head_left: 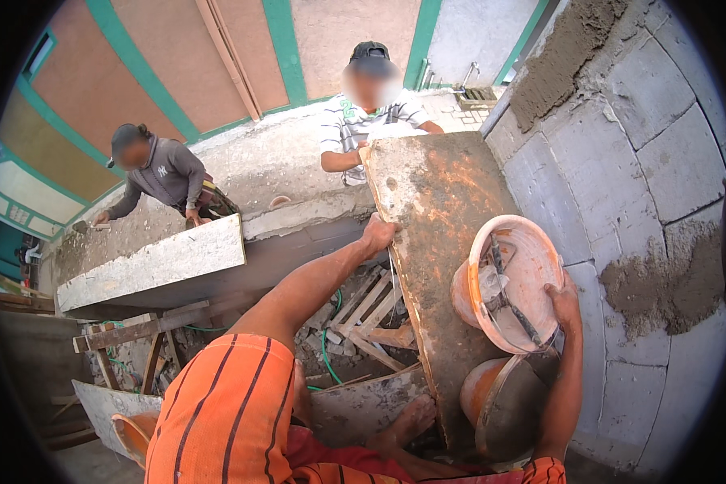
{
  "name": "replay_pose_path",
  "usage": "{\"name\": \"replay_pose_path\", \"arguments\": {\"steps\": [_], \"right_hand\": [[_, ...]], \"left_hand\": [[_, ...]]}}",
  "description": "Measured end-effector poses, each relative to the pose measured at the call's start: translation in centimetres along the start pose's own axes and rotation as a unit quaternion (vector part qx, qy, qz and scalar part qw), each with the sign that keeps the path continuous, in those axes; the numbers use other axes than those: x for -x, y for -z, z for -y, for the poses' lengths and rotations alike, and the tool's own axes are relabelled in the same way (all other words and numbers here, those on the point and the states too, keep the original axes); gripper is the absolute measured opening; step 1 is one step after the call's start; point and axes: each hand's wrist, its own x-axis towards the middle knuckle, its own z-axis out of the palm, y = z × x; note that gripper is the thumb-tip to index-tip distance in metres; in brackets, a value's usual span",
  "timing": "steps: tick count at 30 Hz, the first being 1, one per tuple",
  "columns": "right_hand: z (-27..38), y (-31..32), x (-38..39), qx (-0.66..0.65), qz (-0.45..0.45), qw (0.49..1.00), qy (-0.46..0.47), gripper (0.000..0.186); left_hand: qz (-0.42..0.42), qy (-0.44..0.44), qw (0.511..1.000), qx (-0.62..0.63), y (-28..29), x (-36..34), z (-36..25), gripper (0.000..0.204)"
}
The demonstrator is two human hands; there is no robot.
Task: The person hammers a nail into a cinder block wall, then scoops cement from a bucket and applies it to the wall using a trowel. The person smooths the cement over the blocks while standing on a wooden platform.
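Observation:
My left hand (pixel 379 234) grips the left edge of a stained, mortar-smeared board (pixel 431 202), which slopes away from me beside the block wall. My right hand (pixel 565 302) holds the rim of a pale orange plastic bucket (pixel 531 254) that sits tilted on the board, with tools and a grey lump inside. A second orange bucket (pixel 480 387) stands nearer to me, its dark contents partly hidden by my right arm. A co-worker in a striped shirt (pixel 355 117) has a hand at the board's far end. My bare feet are below on another board.
At left, a co-worker in grey (pixel 149 173) leans at a pale panel (pixel 149 262) along a ledge. Below lie timber supports (pixel 145 331), rubble and green hose. A block wall (pixel 637 121) with mortar patches rises at right. Another orange bucket (pixel 129 427) is at lower left.

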Motion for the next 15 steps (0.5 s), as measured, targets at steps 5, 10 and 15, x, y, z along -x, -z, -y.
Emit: {"name": "replay_pose_path", "arguments": {"steps": [5,10,15], "right_hand": [[0.2,0.1,0.1,0.045,-0.012,0.999,0.003,0.054],[0.0,0.0,-0.1,0.024,0.005,1.000,0.000,0.054],[-0.5,0.2,-0.3,0.025,0.001,1.000,0.004,0.054]], "left_hand": [[0.005,-0.005,1.000,0.000,0.0,-0.8,0.8,0.042],[-0.010,-0.009,1.000,0.000,0.3,-1.8,2.2,0.042],[0.013,-0.025,1.000,0.008,0.1,-1.1,1.3,0.040]]}}
